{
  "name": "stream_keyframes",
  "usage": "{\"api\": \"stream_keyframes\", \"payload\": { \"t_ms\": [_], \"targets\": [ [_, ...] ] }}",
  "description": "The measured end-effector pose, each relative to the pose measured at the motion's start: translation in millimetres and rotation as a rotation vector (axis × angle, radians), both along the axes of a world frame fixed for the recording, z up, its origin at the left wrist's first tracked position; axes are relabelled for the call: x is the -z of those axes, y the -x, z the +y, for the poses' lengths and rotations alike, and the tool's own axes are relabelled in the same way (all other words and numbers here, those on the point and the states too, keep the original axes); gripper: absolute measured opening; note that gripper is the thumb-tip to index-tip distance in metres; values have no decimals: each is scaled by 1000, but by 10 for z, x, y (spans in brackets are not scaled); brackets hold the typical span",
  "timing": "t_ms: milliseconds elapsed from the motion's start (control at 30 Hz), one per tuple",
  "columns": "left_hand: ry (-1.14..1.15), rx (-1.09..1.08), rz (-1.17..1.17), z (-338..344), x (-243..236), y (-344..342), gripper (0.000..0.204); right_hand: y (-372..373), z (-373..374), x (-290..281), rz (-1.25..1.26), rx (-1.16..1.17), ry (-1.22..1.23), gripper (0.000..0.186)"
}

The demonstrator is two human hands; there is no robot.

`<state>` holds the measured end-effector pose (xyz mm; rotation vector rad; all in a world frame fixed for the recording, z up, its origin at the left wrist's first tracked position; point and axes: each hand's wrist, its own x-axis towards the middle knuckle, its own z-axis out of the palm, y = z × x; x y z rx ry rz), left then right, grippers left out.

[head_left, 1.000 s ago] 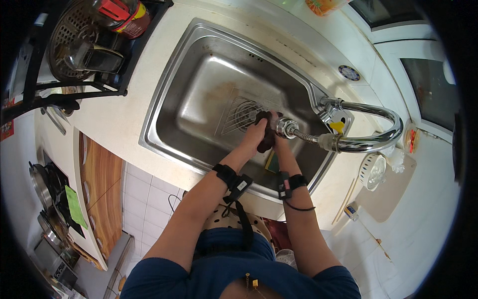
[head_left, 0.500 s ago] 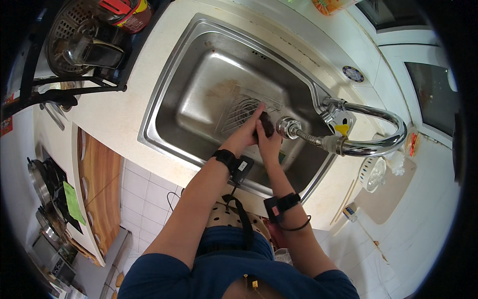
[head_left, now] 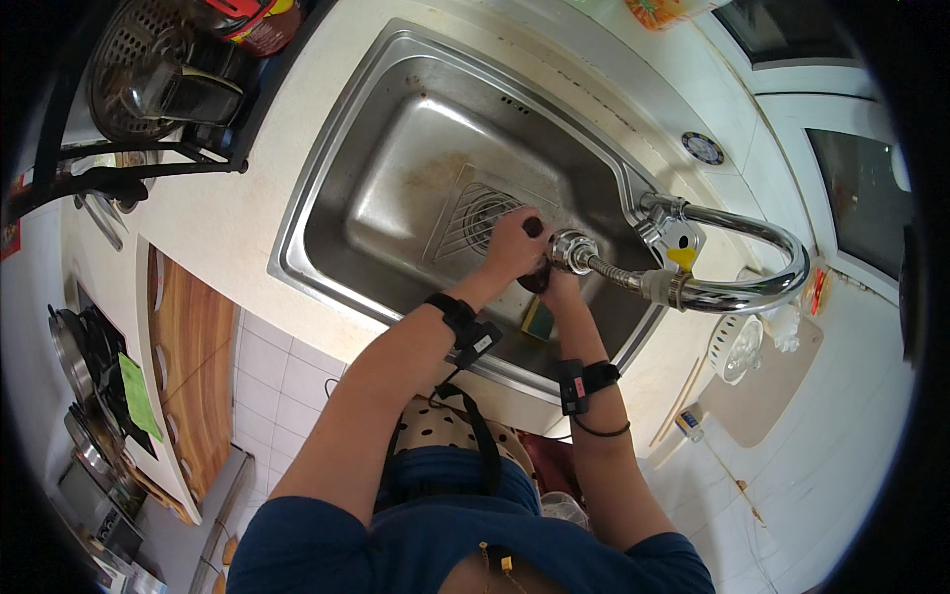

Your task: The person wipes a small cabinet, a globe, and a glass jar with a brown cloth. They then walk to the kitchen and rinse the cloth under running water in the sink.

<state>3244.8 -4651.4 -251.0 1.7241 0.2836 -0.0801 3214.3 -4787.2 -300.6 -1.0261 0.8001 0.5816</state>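
Observation:
Over the sink [head_left: 396, 94], my left hand [head_left: 513, 246] is closed round a dark reddish-brown, elongated vegetable [head_left: 535, 277], whose exact kind I cannot make out. One rounded end pokes out above the left fist, and a glossy lower part shows beneath it. My right hand [head_left: 562, 284] is closed at that lower part, its fingers partly hidden by the vegetable and the tap head. Just to the right of the left hand is the round chrome tap head [head_left: 572, 251]. Under the hands, a wire rack [head_left: 450, 223] lies on the sink bottom.
A green and yellow sponge [head_left: 537, 319] lies in the sink near my right wrist. The chrome tap [head_left: 792, 262] arches in from the right. A black rack [head_left: 198, 158] with kitchenware stands at left. On the right counter are a white basket [head_left: 727, 346] and a cutting board [head_left: 782, 386].
My left hand has turned and now wraps round the vegetable, which is more upright. Both hands have shifted slightly right, toward the tap head. More of the sponge shows.

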Motion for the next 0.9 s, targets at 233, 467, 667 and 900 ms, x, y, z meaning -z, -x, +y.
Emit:
{"api": "stream_keyframes", "payload": {
  "t_ms": [233,467,667,900],
  "targets": [
    [-178,473,-161,165,156,125,29,-65,-65,-202,283,-192,-192,48],
    [-2,297,280,284,315,-19,52,-99,67,-143,82,-138,80,43],
    [861,-132,829,267,235,60,82,48,319,-500,-595,-300,445,36],
    [1014,-227,811,300,589,153,21,533,209,-826,-352,-685,352,23]
  ]
}}
